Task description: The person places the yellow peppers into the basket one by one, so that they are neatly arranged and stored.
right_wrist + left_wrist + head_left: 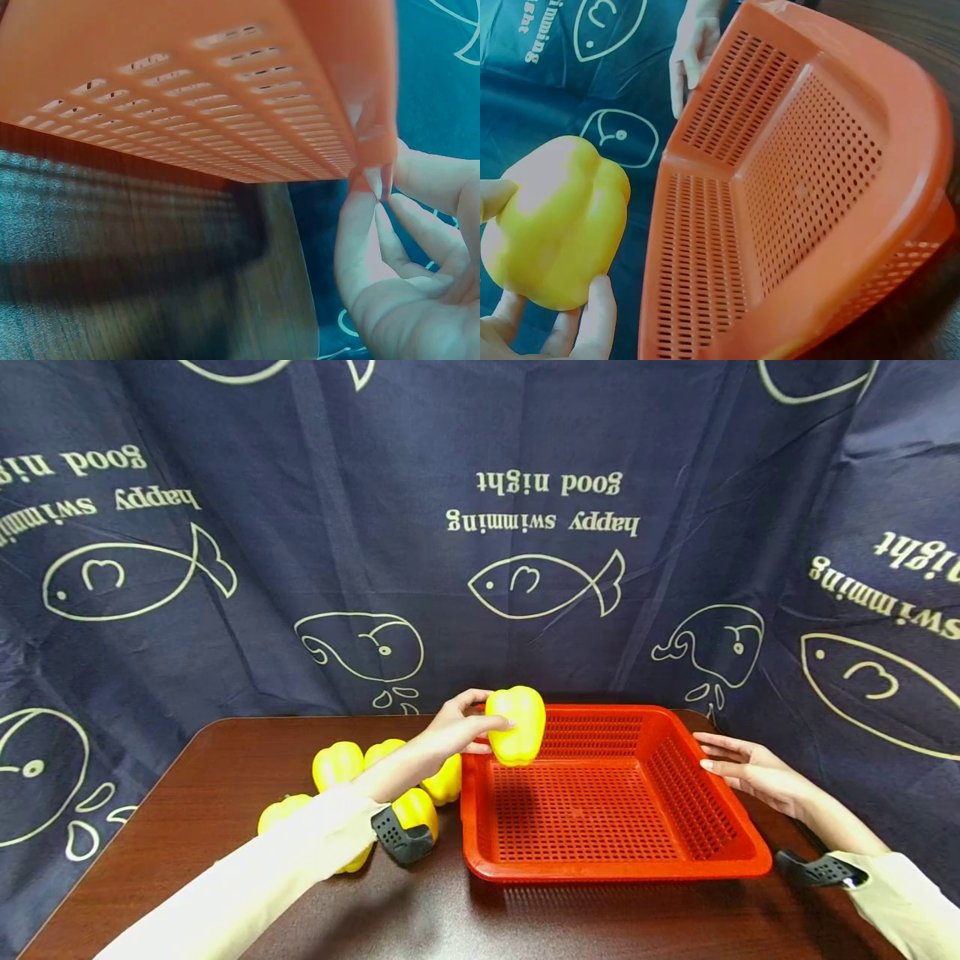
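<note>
My left hand [463, 724] holds a yellow bell pepper [517, 727] over the back left part of a red plastic basket [585, 870]. In the left wrist view the thumb and fingertips [598, 311] press on opposite sides of the pepper [562, 225]. On the basket's right side, my right hand [765, 777] pinches the rim with thumb and fingers. The right wrist view has that hand [420, 277] at the rim close up, partly hidden behind it. No pepper is visible inside the basket.
Several more yellow bell peppers [337, 766] lie on the brown table [217, 793] left of the basket, partly hidden by the left forearm. A dark blue cloth [375, 527] with fish drawings hangs behind and beside the table.
</note>
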A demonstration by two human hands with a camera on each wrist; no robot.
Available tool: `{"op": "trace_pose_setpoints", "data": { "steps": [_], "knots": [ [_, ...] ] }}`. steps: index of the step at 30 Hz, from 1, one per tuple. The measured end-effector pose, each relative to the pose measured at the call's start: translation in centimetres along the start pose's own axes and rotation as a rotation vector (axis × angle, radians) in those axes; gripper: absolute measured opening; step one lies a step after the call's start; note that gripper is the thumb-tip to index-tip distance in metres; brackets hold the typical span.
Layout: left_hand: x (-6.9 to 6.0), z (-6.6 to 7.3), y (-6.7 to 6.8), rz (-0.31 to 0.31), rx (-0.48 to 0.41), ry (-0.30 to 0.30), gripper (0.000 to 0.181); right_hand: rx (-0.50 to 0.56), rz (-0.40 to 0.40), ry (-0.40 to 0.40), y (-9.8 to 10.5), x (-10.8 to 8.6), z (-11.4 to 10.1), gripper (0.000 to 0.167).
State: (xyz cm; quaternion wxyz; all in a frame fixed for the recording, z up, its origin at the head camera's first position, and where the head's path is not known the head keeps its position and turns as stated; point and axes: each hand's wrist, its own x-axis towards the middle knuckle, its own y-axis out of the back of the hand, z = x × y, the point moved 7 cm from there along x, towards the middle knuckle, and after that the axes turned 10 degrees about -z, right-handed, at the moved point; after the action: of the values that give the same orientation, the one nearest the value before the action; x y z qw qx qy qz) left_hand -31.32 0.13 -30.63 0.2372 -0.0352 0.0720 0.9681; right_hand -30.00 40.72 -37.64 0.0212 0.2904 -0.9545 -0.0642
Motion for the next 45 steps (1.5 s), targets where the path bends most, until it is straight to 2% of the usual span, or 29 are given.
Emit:
{"op": "trace_pose_setpoints", "data": {
  "steps": [5, 15, 26, 36, 45],
  "knots": [
    [0.9, 0.1, -0.9, -0.004, -0.024, 0.001, 0.053, 0.0, -0.003, -0.002, -0.1, 0.1, 0.1, 0.043],
    [3.0, 0.5, -3.3, -0.046, -0.007, -0.001, 0.056, 0.011, 0.001, -0.007, 0.0, -0.1, 0.3, 0.043],
    [4.5, 1.3, -5.4, -0.078, 0.02, 0.008, 0.055, -0.019, 0.018, -0.024, 0.2, -0.2, 0.2, 0.042],
    [6.2, 1.1, -7.4, -0.072, 0.033, 0.037, 0.052, 0.021, -0.03, 0.019, -0.1, 0.1, -0.1, 0.044],
    [7.6, 0.5, -9.2, -0.077, 0.059, 0.048, 0.052, 0.0, -0.003, -0.013, 0.1, 0.1, 0.3, 0.043]
  ]
}}
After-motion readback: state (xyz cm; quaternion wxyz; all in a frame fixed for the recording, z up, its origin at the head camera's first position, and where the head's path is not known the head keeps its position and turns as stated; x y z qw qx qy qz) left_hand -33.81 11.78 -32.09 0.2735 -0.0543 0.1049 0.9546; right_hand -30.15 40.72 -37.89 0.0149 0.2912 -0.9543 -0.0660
